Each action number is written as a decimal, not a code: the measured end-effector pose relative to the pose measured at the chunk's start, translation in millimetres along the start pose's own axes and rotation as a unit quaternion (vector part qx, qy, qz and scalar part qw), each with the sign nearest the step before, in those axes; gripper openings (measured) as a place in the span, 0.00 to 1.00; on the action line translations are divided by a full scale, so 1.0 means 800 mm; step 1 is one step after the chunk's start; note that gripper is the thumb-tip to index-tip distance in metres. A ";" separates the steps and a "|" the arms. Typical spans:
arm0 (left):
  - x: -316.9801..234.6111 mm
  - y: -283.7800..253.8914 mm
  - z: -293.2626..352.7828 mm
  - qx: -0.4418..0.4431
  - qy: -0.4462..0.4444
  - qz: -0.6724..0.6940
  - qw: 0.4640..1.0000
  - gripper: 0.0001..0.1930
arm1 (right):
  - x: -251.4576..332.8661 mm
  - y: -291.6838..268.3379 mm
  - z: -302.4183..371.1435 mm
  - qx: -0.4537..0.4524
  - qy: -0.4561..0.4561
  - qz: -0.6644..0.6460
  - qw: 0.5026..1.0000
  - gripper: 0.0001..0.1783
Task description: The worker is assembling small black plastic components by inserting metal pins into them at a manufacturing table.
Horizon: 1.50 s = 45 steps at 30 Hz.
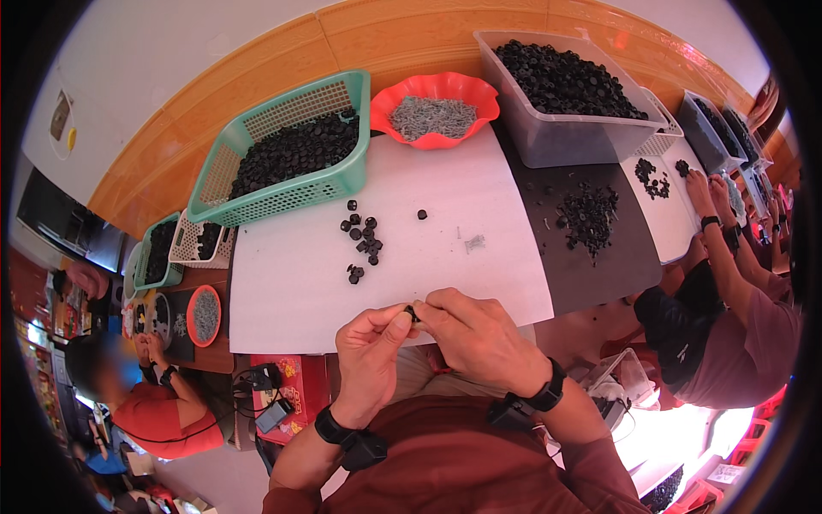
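Observation:
At the front edge of the white work mat (pixel 282 291), my two hands meet around a small black plastic part (pixel 413 314). My left hand (pixel 370 355) pinches it between thumb and fingertips. The bent fingers of my right hand (pixel 484 338) close on the same part from the other side and hide much of it. Beyond my hands, several small round black parts (pixel 356 233) lie in a loose cluster on the mat. A single black part (pixel 422 214) sits apart to their right, near a small patch of grey marks.
Along the back stand a green basket of black parts (pixel 282 208), a red scalloped bowl of screws (pixel 435 77) and a clear tub of black parts (pixel 556 137). More black pieces (pixel 587 214) lie on a dark mat. Co-workers sit left (pixel 175 415) and right (pixel 728 317).

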State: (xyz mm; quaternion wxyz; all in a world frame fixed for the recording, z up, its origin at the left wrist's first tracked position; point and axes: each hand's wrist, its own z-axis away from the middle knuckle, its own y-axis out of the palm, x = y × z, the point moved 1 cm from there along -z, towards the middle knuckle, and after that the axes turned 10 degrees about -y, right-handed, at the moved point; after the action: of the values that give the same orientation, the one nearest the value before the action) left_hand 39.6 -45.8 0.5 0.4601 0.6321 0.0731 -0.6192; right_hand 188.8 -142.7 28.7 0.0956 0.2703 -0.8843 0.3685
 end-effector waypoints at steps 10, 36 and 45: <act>0.002 0.000 0.002 0.000 -0.012 -0.025 1.000 0.06 | -0.004 -0.001 0.005 0.012 0.011 -0.004 1.000 0.19; 0.014 0.010 0.021 0.039 -0.002 0.023 0.999 0.06 | 0.002 0.003 0.019 -0.051 -0.009 -0.068 0.996 0.09; 0.006 -0.002 0.031 0.047 -0.018 0.024 0.998 0.05 | 0.014 0.002 0.013 -0.033 0.053 -0.128 0.990 0.16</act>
State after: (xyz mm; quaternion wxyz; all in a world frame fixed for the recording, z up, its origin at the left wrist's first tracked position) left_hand 22.0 -63.6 0.6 0.4460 0.6433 0.0205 -0.6220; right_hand 178.8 -153.5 24.8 0.1974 0.3586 -0.8476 0.3377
